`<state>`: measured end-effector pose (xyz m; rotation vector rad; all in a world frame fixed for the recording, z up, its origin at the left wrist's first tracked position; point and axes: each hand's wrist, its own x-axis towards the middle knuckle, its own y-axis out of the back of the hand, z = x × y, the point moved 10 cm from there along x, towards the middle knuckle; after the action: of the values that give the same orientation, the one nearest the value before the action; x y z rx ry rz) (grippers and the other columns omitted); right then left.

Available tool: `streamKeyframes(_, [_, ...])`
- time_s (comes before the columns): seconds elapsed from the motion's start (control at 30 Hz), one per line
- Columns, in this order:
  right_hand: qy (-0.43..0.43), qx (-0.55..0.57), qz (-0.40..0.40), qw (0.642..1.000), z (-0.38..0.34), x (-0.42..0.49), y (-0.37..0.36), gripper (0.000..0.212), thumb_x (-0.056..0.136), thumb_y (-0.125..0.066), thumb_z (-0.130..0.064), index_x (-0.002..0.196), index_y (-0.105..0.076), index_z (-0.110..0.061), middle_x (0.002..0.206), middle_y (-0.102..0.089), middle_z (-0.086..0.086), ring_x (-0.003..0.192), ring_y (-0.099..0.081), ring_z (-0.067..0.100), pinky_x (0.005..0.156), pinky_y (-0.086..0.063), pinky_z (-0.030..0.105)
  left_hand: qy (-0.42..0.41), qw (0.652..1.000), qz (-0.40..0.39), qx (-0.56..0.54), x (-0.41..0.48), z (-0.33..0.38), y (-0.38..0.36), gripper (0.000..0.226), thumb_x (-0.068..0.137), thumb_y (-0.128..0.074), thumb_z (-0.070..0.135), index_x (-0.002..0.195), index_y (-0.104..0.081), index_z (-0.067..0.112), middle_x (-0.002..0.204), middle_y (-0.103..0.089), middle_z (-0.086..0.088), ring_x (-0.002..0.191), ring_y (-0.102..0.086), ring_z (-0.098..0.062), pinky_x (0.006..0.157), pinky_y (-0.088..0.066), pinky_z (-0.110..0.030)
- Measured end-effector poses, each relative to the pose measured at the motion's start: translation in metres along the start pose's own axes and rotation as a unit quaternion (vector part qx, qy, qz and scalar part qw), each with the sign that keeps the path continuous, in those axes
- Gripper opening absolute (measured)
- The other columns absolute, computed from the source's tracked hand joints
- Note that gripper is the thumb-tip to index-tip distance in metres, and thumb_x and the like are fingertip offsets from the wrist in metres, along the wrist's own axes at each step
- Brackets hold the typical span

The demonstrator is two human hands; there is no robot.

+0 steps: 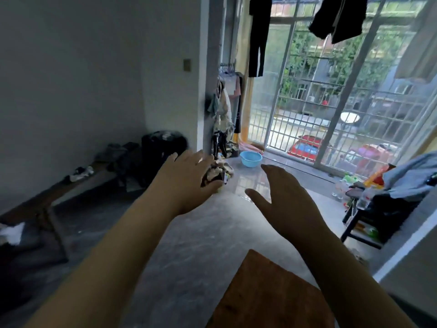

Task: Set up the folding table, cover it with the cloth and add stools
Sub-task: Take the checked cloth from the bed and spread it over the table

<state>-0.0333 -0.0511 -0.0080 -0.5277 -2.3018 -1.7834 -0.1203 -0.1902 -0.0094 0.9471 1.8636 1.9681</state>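
Above the grey floor [189, 245], 2 bare hands stretched forward: left hand [189, 183] and right hand [283, 200], both spread with fingers apart, gripping nothing. Low at the bottom edge, a brown wooden board [264, 294], cut off by the frame, possibly the folding table, hard to confirm. Beyond the left fingers, a blurred patterned bundle [217, 174], partly hidden. Farther back, a blue basin [251, 158] near the barred window [331, 102].

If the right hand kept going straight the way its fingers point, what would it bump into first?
Probably the round light-blue plastic basin on the floor. The right hand, open and empty, points toward it across bare shiny grey floor, though how far away it sits is hard to judge.
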Motion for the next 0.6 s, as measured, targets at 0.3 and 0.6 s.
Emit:
streamKeyframes(0.3, [0.170, 0.051, -0.047, 0.983, -0.222, 0.068, -0.087, 0.069, 0.090, -0.046, -0.054, 0.145, -0.027, -0.017, 0.148, -0.037, 0.002, 0.134, -0.035, 0.018, 0.107, -0.031, 0.032, 0.147, 0.989, -0.021, 0.023, -0.100, -0.214, 0.017, 0.071, 0.093, -0.020, 0.063, 0.151, -0.002, 0.027, 0.160, 0.002, 0.005, 0.145, 0.003, -0.014, 0.116, -0.003, -0.036])
streamKeyframes(0.6, [0.295, 0.081, -0.102, 0.947, -0.462, 0.122, -0.206, 0.076, 0.092, -0.037, -0.057, 0.151, -0.009, -0.017, 0.159, -0.010, 0.000, 0.146, -0.008, 0.014, 0.116, -0.011, 0.028, 0.324, 0.943, -0.019, 0.076, -0.232, -0.463, 0.015, 0.088, 0.077, 0.003, 0.071, 0.151, -0.003, 0.024, 0.160, 0.000, 0.000, 0.146, 0.003, -0.019, 0.116, 0.000, -0.039])
